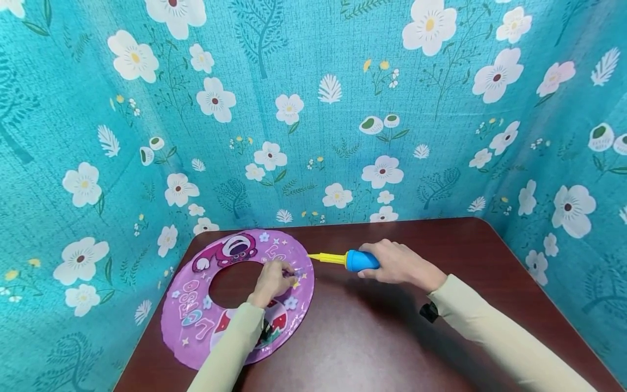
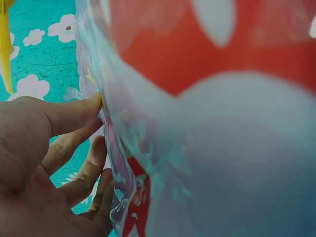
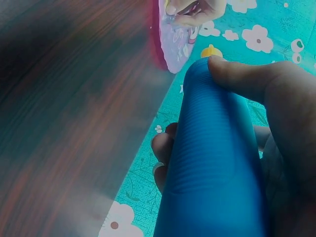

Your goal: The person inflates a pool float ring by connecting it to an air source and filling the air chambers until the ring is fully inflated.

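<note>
A purple swim ring (image 1: pixel 188 294) with a pink bear, flowers and strawberries printed on it lies on the table's left side. My left hand (image 1: pixel 273 280) is over the ring's right part, pinching its clear plastic valve (image 2: pixel 74 94) between thumb and fingers. The ring's shiny film looks creased beside those fingers in the left wrist view. My right hand (image 1: pixel 392 262) grips the ribbed blue body of a hand pump (image 3: pixel 217 148), thumb along the top. The pump's yellow nozzle (image 1: pixel 325 258) points left, its tip overlapping the ring's right edge in the head view.
The dark reddish-brown wooden table (image 1: pixel 372 348) extends under everything. A teal curtain (image 1: pixel 313 141) with white flowers surrounds it at the back and both sides. Dark wrist straps (image 1: pixel 429 312) show at the sleeves.
</note>
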`<state>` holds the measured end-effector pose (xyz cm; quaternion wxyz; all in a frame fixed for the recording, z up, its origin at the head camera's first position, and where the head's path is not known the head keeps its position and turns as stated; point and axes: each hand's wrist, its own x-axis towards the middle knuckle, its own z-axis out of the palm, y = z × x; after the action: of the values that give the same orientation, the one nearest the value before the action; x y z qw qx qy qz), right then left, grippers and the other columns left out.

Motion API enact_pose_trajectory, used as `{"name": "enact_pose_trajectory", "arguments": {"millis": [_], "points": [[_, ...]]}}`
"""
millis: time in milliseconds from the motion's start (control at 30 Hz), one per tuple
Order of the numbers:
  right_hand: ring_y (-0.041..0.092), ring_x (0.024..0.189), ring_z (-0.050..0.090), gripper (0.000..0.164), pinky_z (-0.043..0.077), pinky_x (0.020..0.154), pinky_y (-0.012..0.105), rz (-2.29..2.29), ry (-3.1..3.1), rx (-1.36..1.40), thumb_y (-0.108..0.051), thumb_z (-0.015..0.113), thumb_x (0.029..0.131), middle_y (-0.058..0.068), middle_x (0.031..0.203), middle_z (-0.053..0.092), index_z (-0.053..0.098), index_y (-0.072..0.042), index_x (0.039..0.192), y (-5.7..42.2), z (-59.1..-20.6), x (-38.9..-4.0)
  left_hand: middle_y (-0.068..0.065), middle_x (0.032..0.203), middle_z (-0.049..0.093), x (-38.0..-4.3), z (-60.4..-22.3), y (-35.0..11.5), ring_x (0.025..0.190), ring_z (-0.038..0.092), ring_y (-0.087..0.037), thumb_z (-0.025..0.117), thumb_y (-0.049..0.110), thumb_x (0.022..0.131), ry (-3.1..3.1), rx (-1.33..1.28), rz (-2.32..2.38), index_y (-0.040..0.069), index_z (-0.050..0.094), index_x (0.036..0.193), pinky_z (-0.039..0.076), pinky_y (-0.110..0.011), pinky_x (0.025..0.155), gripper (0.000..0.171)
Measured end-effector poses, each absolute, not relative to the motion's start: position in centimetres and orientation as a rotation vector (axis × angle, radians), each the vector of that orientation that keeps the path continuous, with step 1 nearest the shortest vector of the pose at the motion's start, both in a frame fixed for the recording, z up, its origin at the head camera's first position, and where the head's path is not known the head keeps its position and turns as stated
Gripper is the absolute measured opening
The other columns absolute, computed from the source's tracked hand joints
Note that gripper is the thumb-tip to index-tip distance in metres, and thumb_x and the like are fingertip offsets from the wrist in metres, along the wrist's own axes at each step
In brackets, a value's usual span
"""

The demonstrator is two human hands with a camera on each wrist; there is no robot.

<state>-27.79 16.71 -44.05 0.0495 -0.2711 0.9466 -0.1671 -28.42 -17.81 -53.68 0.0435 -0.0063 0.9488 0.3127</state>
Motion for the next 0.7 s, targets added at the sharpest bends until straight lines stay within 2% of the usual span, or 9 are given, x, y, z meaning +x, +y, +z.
{"name": "enact_pose_trajectory", "arguments": {"millis": [467, 700], "points": [[0.017, 0.090, 0.067, 0.063, 0.063, 0.080, 0.041, -0.462, 2.830, -0.881, -0.048, 0.088, 0.085, 0.001, 0.116, 0.075, 0.069, -0.017, 0.137, 14.3, -43.9, -28.3, -0.004, 0.098, 0.069, -28.3, -53.6, -17.8, 0.087, 0.061, -0.021, 0.086, 0.018, 0.091, 2.898, -0.032, 0.959, 0.012, 0.080, 0.105, 0.062, -0.038, 0.083, 0.016], [0.020, 0.094, 0.067, 0.063, 0.063, 0.085, 0.046, -0.374, 2.821, -0.915, -0.046, 0.088, 0.085, 0.003, 0.119, 0.076, 0.071, -0.013, 0.136, 12.9, -44.3, -28.8, -0.003, 0.096, 0.069, -28.3, -53.5, -17.7, 0.085, 0.061, -0.020, 0.086, 0.018, 0.091, 2.899, -0.027, 0.959, 0.012, 0.080, 0.103, 0.060, -0.036, 0.078, 0.015]]}}
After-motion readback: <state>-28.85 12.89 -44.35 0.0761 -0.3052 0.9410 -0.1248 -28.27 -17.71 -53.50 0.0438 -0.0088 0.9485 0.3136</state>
